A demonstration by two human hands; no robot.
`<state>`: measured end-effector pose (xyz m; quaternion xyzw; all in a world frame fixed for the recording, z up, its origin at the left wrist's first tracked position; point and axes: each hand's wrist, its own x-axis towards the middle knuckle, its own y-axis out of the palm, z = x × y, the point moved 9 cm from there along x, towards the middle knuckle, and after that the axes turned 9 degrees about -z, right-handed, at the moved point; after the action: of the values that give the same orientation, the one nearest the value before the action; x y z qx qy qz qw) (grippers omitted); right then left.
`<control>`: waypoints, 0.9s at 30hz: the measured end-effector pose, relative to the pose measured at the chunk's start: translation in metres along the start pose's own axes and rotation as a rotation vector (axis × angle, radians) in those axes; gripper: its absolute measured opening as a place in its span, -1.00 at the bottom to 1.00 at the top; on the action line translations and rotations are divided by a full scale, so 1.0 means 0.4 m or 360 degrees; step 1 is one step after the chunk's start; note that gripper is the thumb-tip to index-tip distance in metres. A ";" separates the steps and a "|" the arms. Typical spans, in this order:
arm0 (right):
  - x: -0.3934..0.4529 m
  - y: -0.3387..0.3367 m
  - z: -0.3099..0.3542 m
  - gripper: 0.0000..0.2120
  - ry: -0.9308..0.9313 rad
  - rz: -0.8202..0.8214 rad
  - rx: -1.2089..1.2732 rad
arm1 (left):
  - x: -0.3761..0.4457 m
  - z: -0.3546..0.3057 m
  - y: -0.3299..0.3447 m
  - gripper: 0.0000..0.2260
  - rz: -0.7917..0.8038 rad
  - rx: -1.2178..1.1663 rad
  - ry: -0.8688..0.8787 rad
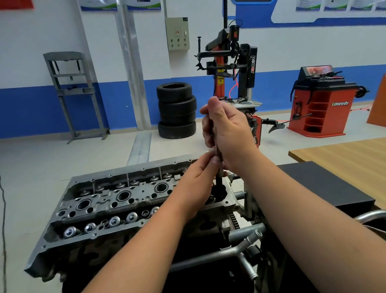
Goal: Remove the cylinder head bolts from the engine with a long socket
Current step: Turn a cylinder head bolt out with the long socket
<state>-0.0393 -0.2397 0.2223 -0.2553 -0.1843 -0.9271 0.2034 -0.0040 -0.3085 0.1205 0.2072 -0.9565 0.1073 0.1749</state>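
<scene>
**Both hands on long socket at cylinder head**

Head view: The right hand [227, 131], centre frame, has its fingers wrapped around the upper shaft of the long socket [218, 167], held upright. The left hand [199, 176] pinches the shaft just below. The tool's lower end enters a dark recess at the right end of the engine [113, 204], lower left. Stacked tyres [176, 110] stand behind.

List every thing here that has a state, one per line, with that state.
Long socket tool: upright, lower end down in a hole at the right end of the cylinder head.
Right hand: grips the tool's upper part.
Left hand: pinches the shaft lower down.
Cylinder head: uncovered, valve springs and plug wells exposed.
Tyres: stacked on the floor.
</scene>
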 end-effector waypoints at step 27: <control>-0.009 0.029 -0.008 -0.63 0.0408 0.0025 0.0207 | -0.008 0.006 0.002 -0.83 -0.0002 0.0062 -0.0059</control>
<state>-0.0325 -0.2500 0.2205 -0.1224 -0.2143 -0.9366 0.2488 -0.0024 -0.3074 0.1170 0.2130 -0.9572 0.1221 0.1532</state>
